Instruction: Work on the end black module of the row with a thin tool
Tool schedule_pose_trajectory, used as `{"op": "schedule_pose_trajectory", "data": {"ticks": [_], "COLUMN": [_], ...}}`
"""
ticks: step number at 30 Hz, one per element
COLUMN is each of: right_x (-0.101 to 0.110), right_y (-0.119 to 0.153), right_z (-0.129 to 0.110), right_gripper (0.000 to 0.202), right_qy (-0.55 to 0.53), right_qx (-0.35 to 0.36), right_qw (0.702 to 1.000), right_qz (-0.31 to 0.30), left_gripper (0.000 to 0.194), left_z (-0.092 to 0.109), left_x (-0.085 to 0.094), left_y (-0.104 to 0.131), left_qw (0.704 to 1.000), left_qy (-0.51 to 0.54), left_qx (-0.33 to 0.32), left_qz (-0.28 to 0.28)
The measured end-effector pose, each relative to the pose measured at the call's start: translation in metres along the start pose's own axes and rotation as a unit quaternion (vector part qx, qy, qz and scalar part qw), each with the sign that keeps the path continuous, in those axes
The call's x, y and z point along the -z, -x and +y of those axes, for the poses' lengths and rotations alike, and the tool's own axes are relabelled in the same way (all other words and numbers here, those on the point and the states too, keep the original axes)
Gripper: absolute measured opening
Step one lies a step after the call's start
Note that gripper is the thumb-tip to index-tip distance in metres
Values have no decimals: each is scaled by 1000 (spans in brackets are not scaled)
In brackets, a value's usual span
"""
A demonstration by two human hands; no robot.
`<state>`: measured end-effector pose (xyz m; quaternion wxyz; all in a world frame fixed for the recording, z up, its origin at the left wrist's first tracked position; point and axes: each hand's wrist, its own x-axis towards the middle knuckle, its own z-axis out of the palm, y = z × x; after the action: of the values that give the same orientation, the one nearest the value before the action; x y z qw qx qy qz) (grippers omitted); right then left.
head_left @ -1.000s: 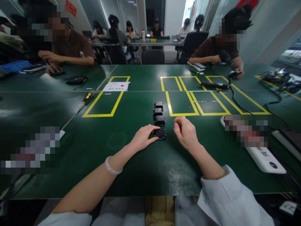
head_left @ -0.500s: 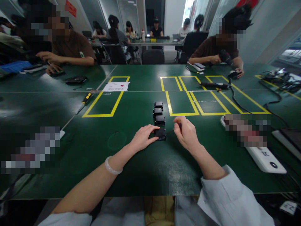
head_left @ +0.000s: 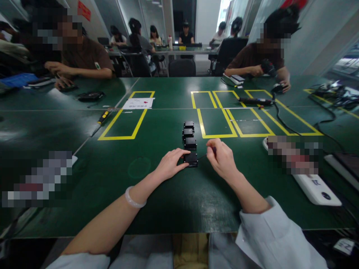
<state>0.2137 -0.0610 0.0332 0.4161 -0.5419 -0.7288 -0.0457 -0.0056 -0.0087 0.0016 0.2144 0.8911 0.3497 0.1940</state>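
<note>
My left hand [head_left: 173, 162] pinches a small black box [head_left: 191, 158] between thumb and fingers at its left side. The box rests on the green table and has small shiny screw ends at its corners. My right hand [head_left: 220, 157], closed in a pinch, holds a thin dark tool that looks like a small screwdriver [head_left: 203, 156]. Its shaft points left at the box's right side; whether the tip touches is too small to tell. Three similar boxes [head_left: 190, 143] stand in a row just beyond the held one.
Yellow tape frames [head_left: 221, 136] mark the green table [head_left: 157, 213]. White power banks or similar pale devices [head_left: 318, 188] lie to the right. A yellow-black screwdriver [head_left: 103, 117] and a paper label [head_left: 139, 103] are at left. A black corded tool [head_left: 255, 101] lies ahead; co-workers sit across.
Both hands and the box stay almost in place. The right hand's fingers shift very slightly around the tool. Across the table at left, a co-worker's hand has moved a little.
</note>
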Motion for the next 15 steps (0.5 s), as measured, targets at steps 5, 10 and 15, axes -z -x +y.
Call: {"op": "schedule_pose_trajectory", "data": {"ticks": [5,10,15], "right_x": [0,-3,-4], "right_y": [1,2,3], "right_z": [3,4,3], "right_gripper": [15,13,11], "right_qy": [14,10,-7], "right_qx": [12,4,-7], "right_qw": [1000,1000,1000], "right_qz": [-3,-4,-3], "left_gripper": [37,37,36], "left_z": [0,-1,-1], "left_x": [0,-1,0], "left_y": [0,0,0], "left_qw": [1000,1000,1000], "left_qy": [-3,-4,-4], "left_qx": [-1,0,-4], "left_qz": [1,-1,5]}}
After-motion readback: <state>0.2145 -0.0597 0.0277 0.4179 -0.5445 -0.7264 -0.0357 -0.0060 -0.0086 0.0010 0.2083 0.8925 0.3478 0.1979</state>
